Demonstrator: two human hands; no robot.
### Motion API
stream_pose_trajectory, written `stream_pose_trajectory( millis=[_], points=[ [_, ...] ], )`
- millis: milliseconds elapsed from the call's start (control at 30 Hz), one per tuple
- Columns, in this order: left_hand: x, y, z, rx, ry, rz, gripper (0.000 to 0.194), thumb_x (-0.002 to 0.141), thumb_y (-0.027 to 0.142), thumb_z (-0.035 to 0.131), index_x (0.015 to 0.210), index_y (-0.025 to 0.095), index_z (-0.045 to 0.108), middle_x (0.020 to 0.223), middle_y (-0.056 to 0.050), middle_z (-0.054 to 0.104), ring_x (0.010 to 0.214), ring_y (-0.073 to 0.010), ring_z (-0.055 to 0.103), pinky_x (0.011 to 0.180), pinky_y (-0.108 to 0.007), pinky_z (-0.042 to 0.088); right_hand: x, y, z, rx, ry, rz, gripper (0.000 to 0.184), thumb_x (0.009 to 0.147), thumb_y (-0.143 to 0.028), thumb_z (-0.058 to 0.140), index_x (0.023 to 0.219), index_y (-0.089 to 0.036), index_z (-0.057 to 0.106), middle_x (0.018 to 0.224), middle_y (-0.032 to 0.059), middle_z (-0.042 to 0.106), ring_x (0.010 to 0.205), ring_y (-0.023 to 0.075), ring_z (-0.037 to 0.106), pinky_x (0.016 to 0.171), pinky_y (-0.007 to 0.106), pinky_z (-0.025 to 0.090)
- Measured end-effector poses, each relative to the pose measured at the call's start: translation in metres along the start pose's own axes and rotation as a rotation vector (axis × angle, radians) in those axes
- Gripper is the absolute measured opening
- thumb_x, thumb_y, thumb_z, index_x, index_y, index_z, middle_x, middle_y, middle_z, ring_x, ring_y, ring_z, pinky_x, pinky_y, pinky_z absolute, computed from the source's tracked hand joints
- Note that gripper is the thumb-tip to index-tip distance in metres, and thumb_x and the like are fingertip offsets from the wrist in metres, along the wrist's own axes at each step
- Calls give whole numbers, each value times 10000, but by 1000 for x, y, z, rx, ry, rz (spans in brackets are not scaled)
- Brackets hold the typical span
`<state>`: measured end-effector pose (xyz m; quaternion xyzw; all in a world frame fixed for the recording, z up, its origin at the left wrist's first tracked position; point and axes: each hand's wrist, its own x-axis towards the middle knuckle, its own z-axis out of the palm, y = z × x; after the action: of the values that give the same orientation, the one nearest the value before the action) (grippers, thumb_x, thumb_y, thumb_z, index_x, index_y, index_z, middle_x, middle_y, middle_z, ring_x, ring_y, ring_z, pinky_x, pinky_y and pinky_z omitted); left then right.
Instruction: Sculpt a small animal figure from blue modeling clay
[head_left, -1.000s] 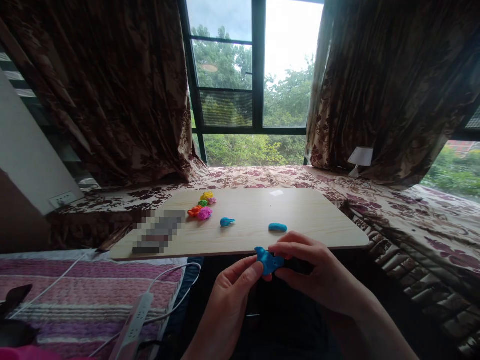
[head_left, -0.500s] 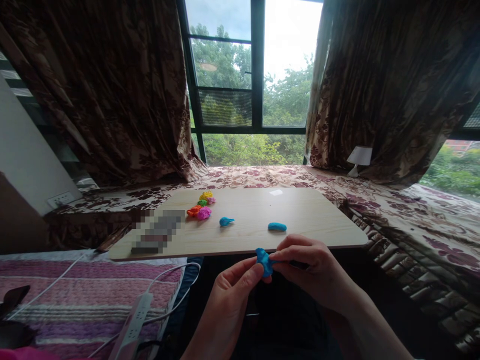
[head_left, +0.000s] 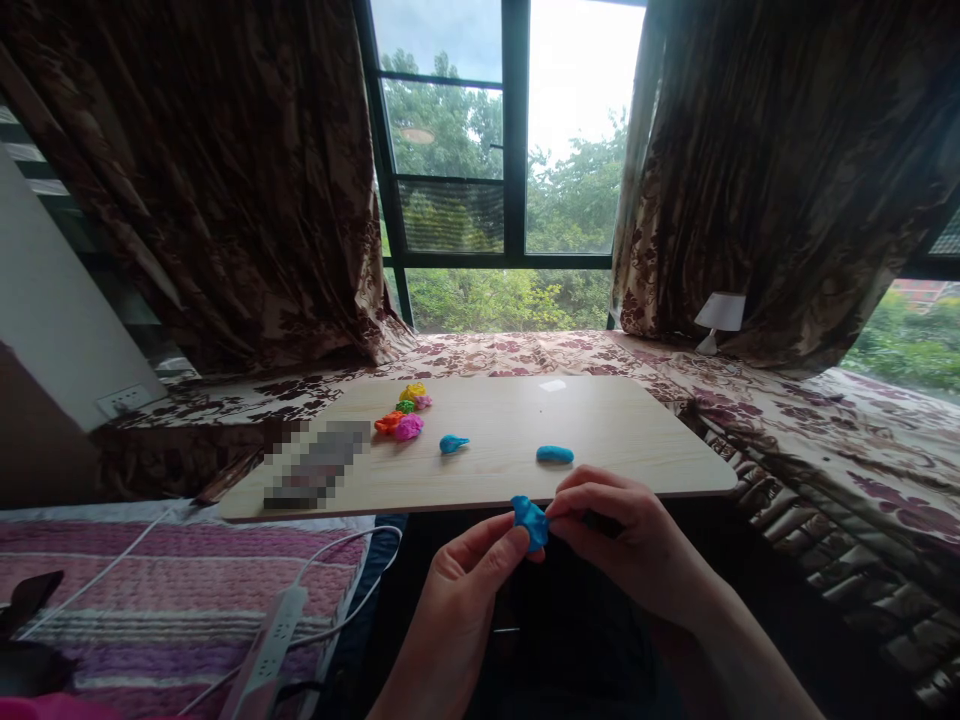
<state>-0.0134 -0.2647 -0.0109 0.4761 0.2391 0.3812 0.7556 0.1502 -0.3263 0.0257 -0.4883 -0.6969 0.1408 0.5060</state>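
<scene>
A lump of blue modelling clay (head_left: 529, 522) is pinched between the fingertips of both my hands, just below the near edge of a light wooden table (head_left: 600, 420). My left hand (head_left: 461, 600) presses it with thumb and forefinger from the left. My right hand (head_left: 630, 540) closes its fingers on it from the right. Two smaller blue clay pieces lie on the table: a pointed one (head_left: 452, 443) and an oblong one (head_left: 554, 454). Farther left sits a heap of orange, pink, yellow and green clay (head_left: 403, 412).
A blurred flat object (head_left: 319, 465) lies on the table's left part. A white power strip (head_left: 266, 645) with cables rests on a striped blanket at lower left. Flowered cloth, dark curtains, a small white lamp (head_left: 720, 318) and a window stand behind.
The blue lump between my fingers has been squeezed shorter and more compact; my right fingers closed in toward the left hand. The pieces on the table have not moved.
</scene>
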Motion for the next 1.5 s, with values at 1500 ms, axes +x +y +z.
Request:
stream_pose_trajectory(
  millis=[1500],
  points=[
    [-4, 15, 7, -102, -135, -142, 242, 764, 297, 598, 879, 130, 730, 816, -83, 680, 877, -231, 556, 878, -384, 393, 27, 10, -19, 325, -418, 47, 211, 790, -226, 670, 988, -158, 702, 864, 43, 598, 803, 137, 546, 705, 256, 434]
  ],
)
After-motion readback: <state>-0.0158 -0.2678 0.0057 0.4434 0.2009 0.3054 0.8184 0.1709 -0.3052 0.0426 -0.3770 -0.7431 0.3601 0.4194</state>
